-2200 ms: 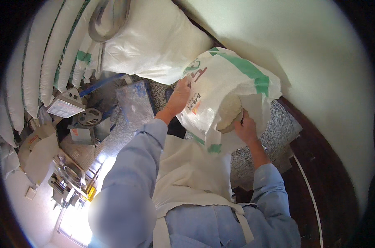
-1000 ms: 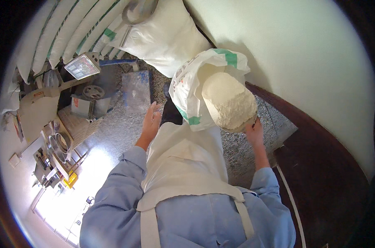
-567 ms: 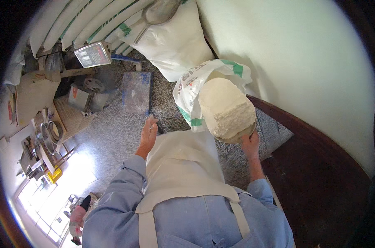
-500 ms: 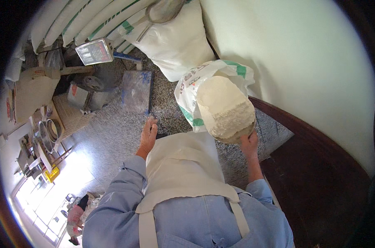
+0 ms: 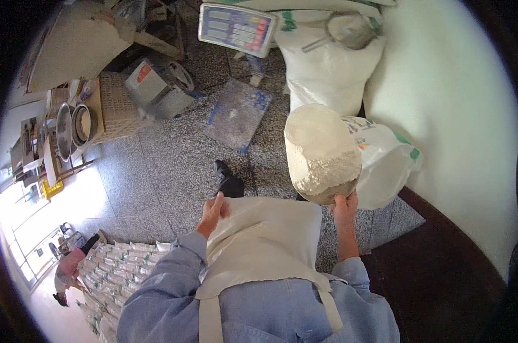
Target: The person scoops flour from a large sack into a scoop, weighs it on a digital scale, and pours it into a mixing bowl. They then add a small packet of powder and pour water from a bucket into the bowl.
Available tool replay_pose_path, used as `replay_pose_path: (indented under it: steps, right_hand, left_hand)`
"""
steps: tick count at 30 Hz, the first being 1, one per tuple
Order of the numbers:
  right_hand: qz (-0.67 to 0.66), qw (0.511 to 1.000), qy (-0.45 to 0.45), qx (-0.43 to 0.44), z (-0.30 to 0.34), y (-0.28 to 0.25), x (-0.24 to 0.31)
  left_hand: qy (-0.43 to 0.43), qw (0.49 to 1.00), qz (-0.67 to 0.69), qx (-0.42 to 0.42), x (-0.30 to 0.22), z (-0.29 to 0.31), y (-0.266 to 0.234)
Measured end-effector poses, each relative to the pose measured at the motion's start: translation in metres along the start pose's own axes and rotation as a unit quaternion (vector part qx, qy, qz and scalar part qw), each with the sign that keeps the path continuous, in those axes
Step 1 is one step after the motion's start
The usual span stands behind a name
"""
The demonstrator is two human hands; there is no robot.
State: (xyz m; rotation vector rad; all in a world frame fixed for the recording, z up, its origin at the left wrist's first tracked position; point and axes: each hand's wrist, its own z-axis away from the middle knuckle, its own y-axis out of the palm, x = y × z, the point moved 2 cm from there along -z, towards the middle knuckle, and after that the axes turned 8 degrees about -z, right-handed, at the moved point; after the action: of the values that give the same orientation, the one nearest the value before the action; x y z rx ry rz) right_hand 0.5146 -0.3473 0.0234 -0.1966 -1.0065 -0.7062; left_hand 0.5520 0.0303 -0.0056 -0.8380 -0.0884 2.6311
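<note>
My right hand (image 5: 344, 210) grips the near end of a large scoop (image 5: 326, 196), heaped with fine, off-white powder (image 5: 322, 148) that looks like flour. The scoop is held up off the floor, just left of an opened white sack (image 5: 387, 171) with green marks, and it overlaps the sack's left edge in view. The inside of that sack is only partly visible. My left hand (image 5: 214, 212) hovers by the apron (image 5: 264, 228), holding nothing, its fingers loosely bent and the thumb apart.
A platform scale stands ahead, its display (image 5: 238, 30) above a dusty plate (image 5: 239, 114). Full white sacks (image 5: 327, 74) lie at the back, one bearing a long-handled sieve (image 5: 351, 30). Dark panelling (image 5: 430, 268) flanks the right. At far left are metal bowls (image 5: 82, 123) and another person (image 5: 70, 268).
The view has turned left, so surroundings appear farther right. The filled scoop has moved from over the opened sack to its left. My left hand's fingers have bent in more.
</note>
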Motion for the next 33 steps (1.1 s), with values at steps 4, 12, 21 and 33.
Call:
replay_pose_path:
  steps: [4,12,21,33]
  right_hand:
    - [-0.014,0.997,-0.001,0.073,-0.028,0.06,-0.039]
    - [0.078,0.986,0.04,0.142,-0.099,0.133,-0.13]
    - [0.17,0.964,0.023,0.202,-0.182,0.174,-0.257]
    - [0.238,0.951,0.051,0.192,-0.259,0.202,-0.354]
  left_hand:
    - [-0.104,0.994,-0.023,0.023,0.042,0.021,-0.059]
    - [-0.146,0.963,-0.093,0.207,0.148,0.052,-0.084]
    - [-0.324,0.94,0.008,0.11,0.186,0.064,-0.077]
    - [-0.306,0.943,0.008,0.133,0.214,0.068,-0.081]
